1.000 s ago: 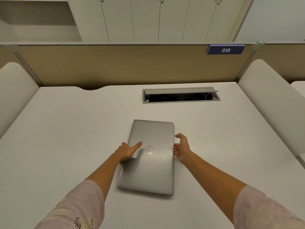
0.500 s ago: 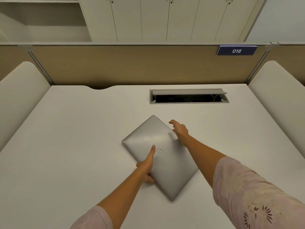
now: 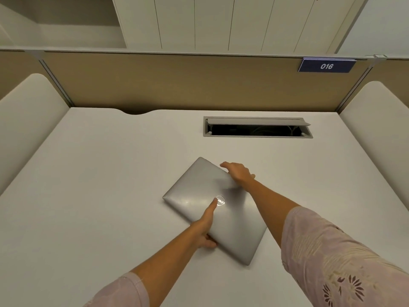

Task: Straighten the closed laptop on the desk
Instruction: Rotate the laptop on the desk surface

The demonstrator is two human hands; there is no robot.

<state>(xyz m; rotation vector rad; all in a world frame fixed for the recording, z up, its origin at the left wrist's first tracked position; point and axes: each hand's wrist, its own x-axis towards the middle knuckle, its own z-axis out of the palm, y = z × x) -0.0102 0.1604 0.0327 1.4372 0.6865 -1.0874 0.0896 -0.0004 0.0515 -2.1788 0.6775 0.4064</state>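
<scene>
A white desk (image 3: 93,196) is seen, bounded at the back by a tan partition and at both sides by white dividers. A cable hatch (image 3: 257,127) with its lid raised is set into the far part of the top. A closed silver laptop (image 3: 199,191) is lain flat on the surface, skewed corner-on to the desk's edges and held by both hands.

The silver laptop (image 3: 199,191) lies closed and flat on the white counter (image 3: 99,185), skewed diagonally, one corner pointing away, with a round logo at the lid's centre.
</scene>
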